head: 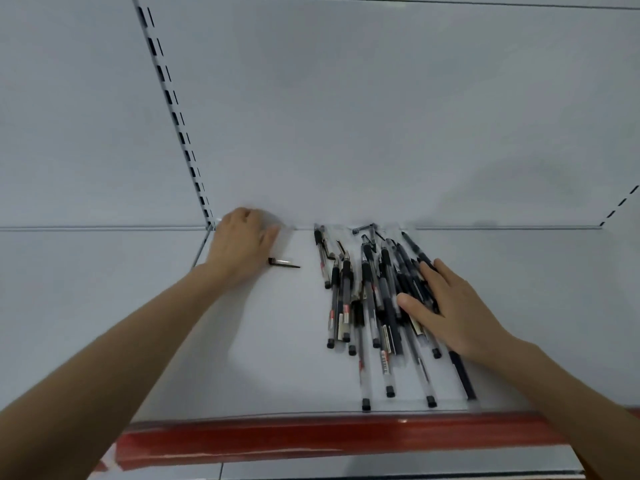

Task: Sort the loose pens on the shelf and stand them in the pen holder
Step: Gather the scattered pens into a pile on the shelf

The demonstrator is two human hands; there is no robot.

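Pens: loose pile (374,299) lying on the white shelf (277,358), right of centre
Right hand: (450,306) flat on the pile's right side; fingers straight, spread
Left hand: (239,244) at rear left; blurred, grip cannot be told
Pen part: (282,263) alone just beside the left hand
Shelf front: red strip (311,441)

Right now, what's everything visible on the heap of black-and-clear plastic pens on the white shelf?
The heap of black-and-clear plastic pens lies flat on the white shelf, right of centre, none standing. Barrels look clear or smoky plastic with black grips, caps and end plugs; some carry red-and-white labels. Most run roughly front to back, overlapping and crossed; a few ends reach the front edge. The right hand rests on its right side, fingers spread and fairly straight. The left hand is clear of it.
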